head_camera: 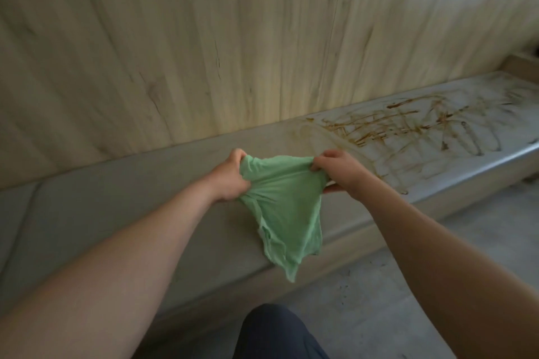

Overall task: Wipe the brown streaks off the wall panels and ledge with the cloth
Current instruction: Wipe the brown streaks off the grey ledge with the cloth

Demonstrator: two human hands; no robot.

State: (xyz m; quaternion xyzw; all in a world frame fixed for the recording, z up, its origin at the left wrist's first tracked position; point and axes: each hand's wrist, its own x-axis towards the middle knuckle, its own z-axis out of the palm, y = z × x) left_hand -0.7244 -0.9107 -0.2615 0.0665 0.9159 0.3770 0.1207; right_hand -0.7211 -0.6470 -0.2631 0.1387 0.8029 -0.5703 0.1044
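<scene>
Pinching the bunched top corners of the thin pale-green fabric cloth (280,213) in left hand (230,176) and right hand (338,172), spreading it above the grey stone ledge (116,207). Probably readying, not yet wiping; next likely needing shifting rightward onto the tangled brown streaks (408,125), pressing flat.

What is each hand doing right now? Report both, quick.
Left hand: closed, gripping one end of the green cloth.
Right hand: closed, pinching the other end of the same cloth.
</scene>
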